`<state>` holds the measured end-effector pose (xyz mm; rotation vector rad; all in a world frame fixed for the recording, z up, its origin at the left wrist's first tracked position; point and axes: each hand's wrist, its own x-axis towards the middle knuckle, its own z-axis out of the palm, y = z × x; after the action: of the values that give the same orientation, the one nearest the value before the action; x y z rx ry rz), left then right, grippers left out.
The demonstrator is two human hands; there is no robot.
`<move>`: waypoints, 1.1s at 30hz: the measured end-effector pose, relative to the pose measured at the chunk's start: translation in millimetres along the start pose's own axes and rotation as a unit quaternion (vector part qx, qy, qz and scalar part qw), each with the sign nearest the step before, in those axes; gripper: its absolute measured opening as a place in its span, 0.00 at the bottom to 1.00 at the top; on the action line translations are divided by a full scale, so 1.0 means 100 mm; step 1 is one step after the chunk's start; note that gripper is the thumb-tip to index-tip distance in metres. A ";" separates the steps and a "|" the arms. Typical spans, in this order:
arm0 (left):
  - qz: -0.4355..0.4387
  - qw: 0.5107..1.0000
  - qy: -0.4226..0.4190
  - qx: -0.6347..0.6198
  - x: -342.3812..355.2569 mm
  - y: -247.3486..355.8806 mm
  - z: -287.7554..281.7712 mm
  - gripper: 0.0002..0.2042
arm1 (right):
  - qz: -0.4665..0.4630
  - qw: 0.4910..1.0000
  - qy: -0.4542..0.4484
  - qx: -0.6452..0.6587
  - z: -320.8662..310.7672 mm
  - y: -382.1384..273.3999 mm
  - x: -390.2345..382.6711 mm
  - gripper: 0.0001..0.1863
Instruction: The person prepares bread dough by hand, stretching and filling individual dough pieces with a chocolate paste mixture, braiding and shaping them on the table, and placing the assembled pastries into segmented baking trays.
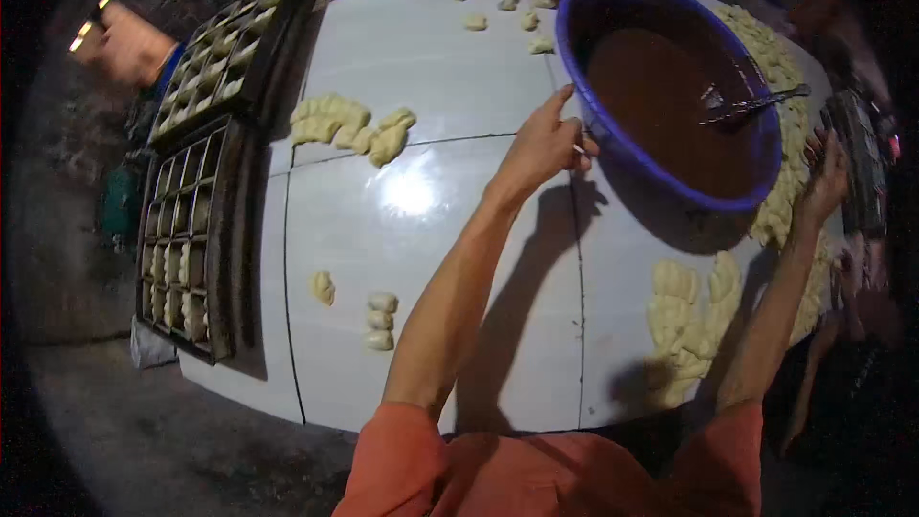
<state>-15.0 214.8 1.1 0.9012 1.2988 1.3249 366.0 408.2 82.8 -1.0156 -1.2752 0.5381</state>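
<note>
A large purple basin (613, 139) stands on the white tiled table and holds brown liquid (651, 96). A long-handled utensil (756, 107) leans in it, its handle over the right rim. At the basin's left side, my left hand (546, 144) has its index finger at the rim. Its other fingers are curled, with a thin white stick (580, 148) between them. My right hand (825, 182) is beyond the basin's right side, above pale dough pieces (790, 201). Its fingers look stretched out and apart, though dim, and I see nothing held.
Compartmented metal trays (225, 67) with dough pieces line the table's left edge, the nearer tray (182, 230) partly filled. Dough clusters lie at mid-left (330, 120) and near right (680, 316). Three rolls (380, 321) sit near the front. Other people are around the table.
</note>
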 end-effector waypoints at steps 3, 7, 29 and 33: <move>0.005 0.984 0.037 0.172 -0.63 0.20 -0.43 0.28 | 0.042 0.994 -0.086 -0.053 0.24 -0.41 -1.10 0.18; 0.039 0.957 0.169 0.234 -1.63 0.14 -1.16 0.23 | 0.102 0.917 -0.385 -0.013 0.77 -0.69 -2.53 0.09; -0.085 0.969 0.228 -0.046 -3.52 -0.38 -2.20 0.18 | 0.233 0.768 -0.591 0.082 2.16 -2.29 -5.20 0.24; -0.075 0.976 0.184 -0.083 -3.60 -0.27 -2.13 0.15 | 0.381 0.665 -0.616 0.184 2.11 -2.23 -5.26 0.25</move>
<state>-148.3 -183.0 -2.6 0.4433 1.4784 1.5003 -11.6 -60.5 -8.8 -0.7323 -1.6816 2.3500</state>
